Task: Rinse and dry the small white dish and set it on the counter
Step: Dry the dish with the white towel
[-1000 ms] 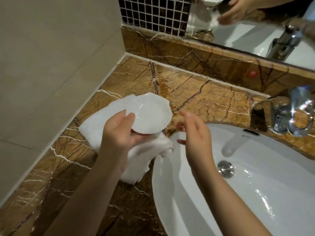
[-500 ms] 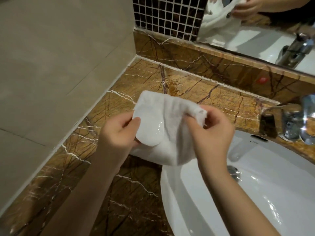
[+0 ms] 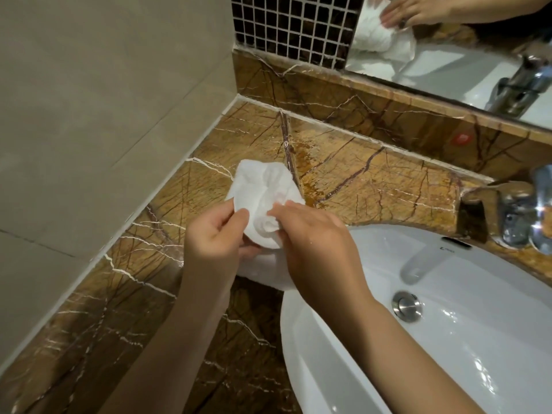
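A white towel [image 3: 263, 186] is bunched up above the brown marble counter [image 3: 373, 180], just left of the basin. The small white dish is wrapped inside it; only a bit of its lower rim [image 3: 264, 241] shows. My left hand [image 3: 213, 237] grips the wrapped dish from the left, thumb on top. My right hand [image 3: 316, 237] presses the towel onto the dish from the right with its fingertips. A fold of towel hangs under both hands.
The white basin [image 3: 448, 339] with a metal drain plug [image 3: 406, 306] lies to the right. A chrome tap [image 3: 525, 213] stands at the far right. A mirror [image 3: 448, 40] and mosaic tiles run along the back ledge; a beige tiled wall closes the left.
The towel has been pulled over the dish, which showed bare a second ago. My right hand has closed onto the towel and both hands have moved together.
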